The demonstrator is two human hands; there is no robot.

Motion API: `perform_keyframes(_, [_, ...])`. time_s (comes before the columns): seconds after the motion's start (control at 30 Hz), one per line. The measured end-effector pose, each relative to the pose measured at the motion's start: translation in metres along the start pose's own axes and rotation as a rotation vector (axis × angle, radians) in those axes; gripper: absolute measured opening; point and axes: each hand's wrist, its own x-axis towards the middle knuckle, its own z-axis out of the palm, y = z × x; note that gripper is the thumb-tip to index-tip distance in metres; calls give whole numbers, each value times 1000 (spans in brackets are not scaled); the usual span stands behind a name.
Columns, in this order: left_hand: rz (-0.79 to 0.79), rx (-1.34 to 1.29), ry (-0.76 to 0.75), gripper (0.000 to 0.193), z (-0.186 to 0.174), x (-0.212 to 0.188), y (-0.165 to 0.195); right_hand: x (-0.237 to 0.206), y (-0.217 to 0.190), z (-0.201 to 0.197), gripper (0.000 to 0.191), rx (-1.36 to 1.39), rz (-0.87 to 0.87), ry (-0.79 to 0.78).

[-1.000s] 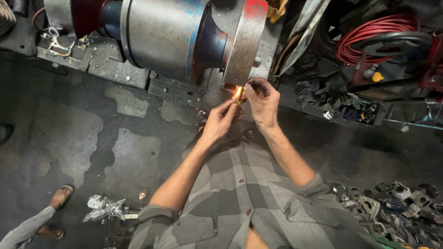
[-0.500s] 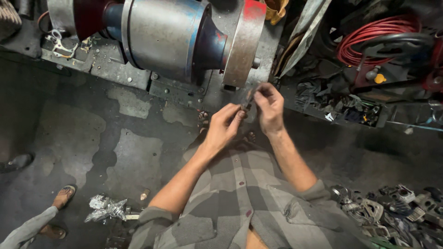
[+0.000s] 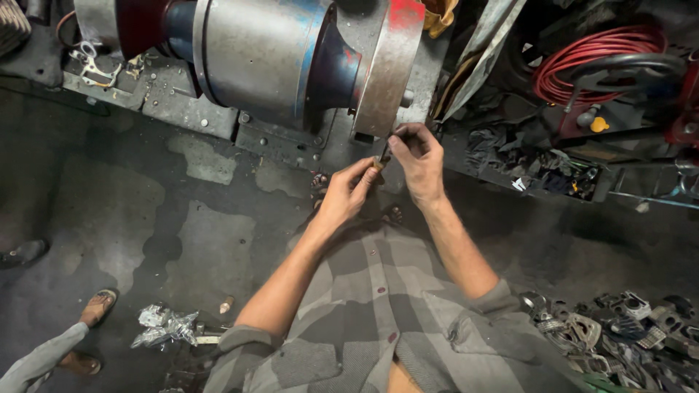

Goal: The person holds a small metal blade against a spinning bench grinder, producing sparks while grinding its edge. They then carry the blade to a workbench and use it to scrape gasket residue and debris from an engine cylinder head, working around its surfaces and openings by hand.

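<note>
A big grey motor (image 3: pixel 262 58) with a blue and red housing drives a grinding wheel (image 3: pixel 386 65) at the top middle. My left hand (image 3: pixel 348 193) and my right hand (image 3: pixel 416 159) meet just below the wheel's lower edge. Between them they pinch a small thin metal piece (image 3: pixel 381 159), its upper end close to the wheel. My left fingertips grip its lower end, my right fingers its top. Most of the piece is hidden by my fingers.
The dark stained concrete floor (image 3: pixel 145 211) spreads left. Another person's sandalled foot (image 3: pixel 98 306) and sleeve (image 3: pixel 36 360) are at the lower left, beside crumpled foil-like scrap (image 3: pixel 164 326). A red coiled hose (image 3: pixel 590 58) lies upper right. Several metal parts (image 3: pixel 619 335) are heaped lower right.
A second ago sparks glowed where the piece met the wheel; now there are none. Both hands have stayed at the wheel's lower edge. A shoe has appeared at the left edge.
</note>
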Motion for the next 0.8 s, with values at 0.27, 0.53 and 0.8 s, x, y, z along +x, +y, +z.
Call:
perform_keyframes(0.27, [-112,-126,-25,30,0,8,-35,1,0,7,14,31,15,2])
perform_keyframes(0.53, [-160,-76,-59,29,-8,14,-29,-1,-7,14,13,51,26,0])
perform_keyframes(0.8, [-159,-222,-110,31,-5,9,-25,0,-10,17,15,-14,3,38])
